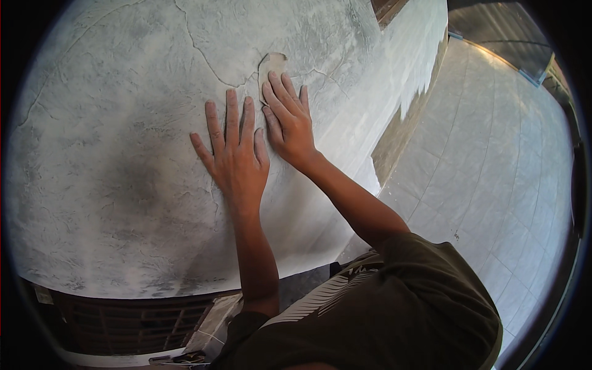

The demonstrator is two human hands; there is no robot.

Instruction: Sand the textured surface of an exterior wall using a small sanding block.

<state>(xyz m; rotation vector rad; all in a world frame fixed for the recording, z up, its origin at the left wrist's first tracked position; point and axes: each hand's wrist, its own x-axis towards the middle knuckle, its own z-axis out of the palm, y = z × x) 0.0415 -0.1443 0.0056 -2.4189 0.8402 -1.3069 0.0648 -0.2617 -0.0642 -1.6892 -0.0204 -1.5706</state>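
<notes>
A large, pale grey surface with a rough, streaked coating fills the view's upper left. My left hand lies palm down on it, fingers spread, holding nothing. Close to its right, my right hand also rests flat, fingers extended and a little apart. Its fingertips reach the lower part of a small beige patch with a raised, uneven edge; the hand covers part of that patch. Thin cracks or seams run across the coating near both hands. What lies under my palms is hidden.
Light grey paving or tiled floor extends along the right. A brown, bare-looking strip borders the coated surface's jagged right edge. Dark brown slatted framework shows at lower left, and a dark ribbed sheet at upper right.
</notes>
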